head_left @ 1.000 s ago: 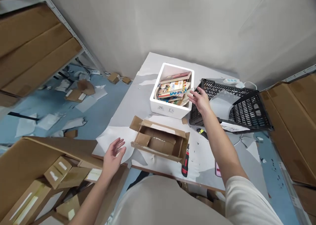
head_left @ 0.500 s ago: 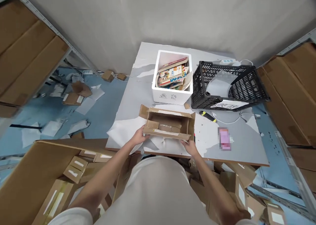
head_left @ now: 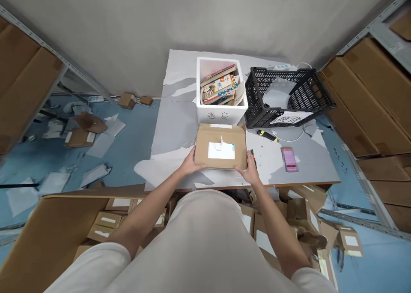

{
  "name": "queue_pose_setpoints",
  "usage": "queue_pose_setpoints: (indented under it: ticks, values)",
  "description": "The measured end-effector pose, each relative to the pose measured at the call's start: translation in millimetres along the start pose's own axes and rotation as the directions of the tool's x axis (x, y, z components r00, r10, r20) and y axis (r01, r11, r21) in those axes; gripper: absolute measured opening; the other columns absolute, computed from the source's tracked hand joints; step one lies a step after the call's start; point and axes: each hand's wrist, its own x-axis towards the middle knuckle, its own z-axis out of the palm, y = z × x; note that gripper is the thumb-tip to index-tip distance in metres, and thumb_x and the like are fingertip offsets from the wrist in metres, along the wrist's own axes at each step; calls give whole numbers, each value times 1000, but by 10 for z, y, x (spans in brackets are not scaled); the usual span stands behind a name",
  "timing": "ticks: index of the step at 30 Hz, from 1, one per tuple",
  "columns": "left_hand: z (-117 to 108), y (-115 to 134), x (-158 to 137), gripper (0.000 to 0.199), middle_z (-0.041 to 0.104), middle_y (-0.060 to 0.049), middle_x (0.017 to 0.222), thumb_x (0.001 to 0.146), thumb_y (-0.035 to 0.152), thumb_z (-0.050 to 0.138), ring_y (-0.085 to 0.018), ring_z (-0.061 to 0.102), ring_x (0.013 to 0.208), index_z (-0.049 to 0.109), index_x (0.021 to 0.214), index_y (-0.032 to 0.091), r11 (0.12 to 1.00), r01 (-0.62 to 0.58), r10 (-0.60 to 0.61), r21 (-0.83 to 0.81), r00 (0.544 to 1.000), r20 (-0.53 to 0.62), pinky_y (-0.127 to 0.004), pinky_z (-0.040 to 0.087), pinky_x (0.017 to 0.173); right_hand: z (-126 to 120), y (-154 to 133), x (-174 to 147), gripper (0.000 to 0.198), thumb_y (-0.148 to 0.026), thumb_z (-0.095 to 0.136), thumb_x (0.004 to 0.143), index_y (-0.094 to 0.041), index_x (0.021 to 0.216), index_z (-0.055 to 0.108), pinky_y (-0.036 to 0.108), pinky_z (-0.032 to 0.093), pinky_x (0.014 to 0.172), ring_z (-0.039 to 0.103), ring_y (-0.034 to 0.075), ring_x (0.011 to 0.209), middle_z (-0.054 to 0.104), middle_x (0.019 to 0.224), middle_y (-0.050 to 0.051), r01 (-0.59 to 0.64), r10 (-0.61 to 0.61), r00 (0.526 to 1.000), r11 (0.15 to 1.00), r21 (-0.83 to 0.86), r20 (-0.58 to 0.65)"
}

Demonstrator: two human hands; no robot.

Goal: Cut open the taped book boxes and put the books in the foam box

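Observation:
A small brown cardboard box (head_left: 202, 143) is held between my two hands above the front part of the table. Its face with a white label, partly torn up in the middle, is toward me. My left hand (head_left: 190, 163) grips the lower left corner. On the lower right corner, my right hand (head_left: 249, 169) is closed the same way. Directly behind the cardboard box stands a white foam box (head_left: 218, 113) with several books (head_left: 221, 87) in it. Close to my right hand lies a thin dark and red tool (head_left: 253, 156), partly hidden by the fingers.
A black plastic crate (head_left: 257, 109) with paper inside stands right of the foam box. In front of it are a black and yellow cutter (head_left: 267, 135) and a blurred pink item (head_left: 290, 159). A large carton (head_left: 80, 216) of parcels sits at lower left. Shelves flank the table (head_left: 175, 117).
The cardboard box has turned in my hands: its open, hollow inside faced up before, and now a labelled face shows. Both hands are still on it. The whole view has shifted slightly.

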Motion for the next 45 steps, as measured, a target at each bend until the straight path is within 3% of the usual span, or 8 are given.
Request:
queue_pose_setpoints:
  ticks: [3,6,12,24,30,35,40,45]
  values:
    - [16,-153,-156,128,25,-21,152,38,35,90,-38,21,141,25,146,14,998,-35,37,42,999,-31,-47,18,115,140,24,-180,86,-40,66,77,-14,148,25,59,15,113,11,34,144,14,156,21,94,-119,992,929,-357,-48]
    - [136,-310,-229,113,34,-19,148,49,33,86,-35,31,138,28,144,15,996,-23,32,82,993,-112,-47,24,113,349,85,-220,48,-22,51,88,-21,136,48,66,6,109,27,33,139,38,146,20,206,-251,968,784,-586,4]
    - [388,-502,-47,78,57,-12,130,68,27,74,-28,52,122,39,137,19,989,-20,55,148,970,-237,-42,41,102,639,263,86,42,-11,44,88,-24,125,58,56,22,101,44,27,122,59,123,15,331,-500,866,591,-736,-11]
    - [344,-554,7,70,56,-13,129,73,34,71,-28,52,121,42,135,17,973,-34,87,227,970,-227,-42,41,101,428,-31,263,51,-15,45,86,-26,136,49,44,23,91,38,30,122,54,129,15,367,-408,898,497,-786,162]
    - [337,-543,22,83,53,-15,132,66,30,76,-30,47,126,38,138,16,970,-12,63,243,977,-206,-42,37,105,342,-201,317,46,-28,48,89,-21,134,51,43,25,88,39,31,118,55,129,16,373,-383,906,520,-768,181]
    - [349,-399,-24,63,64,-11,118,77,30,64,-26,61,104,43,136,20,973,41,7,227,979,-204,-40,47,91,203,-302,318,39,-33,41,95,-19,127,57,42,25,89,43,28,115,60,125,14,419,-420,886,543,-728,196]
    - [223,31,-114,51,67,-10,106,82,39,58,-24,62,96,52,128,19,957,-25,114,290,949,-295,-39,47,88,-169,-676,281,40,-42,45,93,-21,124,60,40,29,89,49,26,105,64,119,12,387,-422,899,649,-655,113]
    - [24,553,-256,64,65,-9,114,63,46,75,-26,60,105,59,120,19,964,-98,188,247,909,-373,-39,47,92,-703,-1099,333,47,-52,52,88,-22,122,62,36,39,85,56,25,97,67,110,9,353,-338,934,808,-472,118]
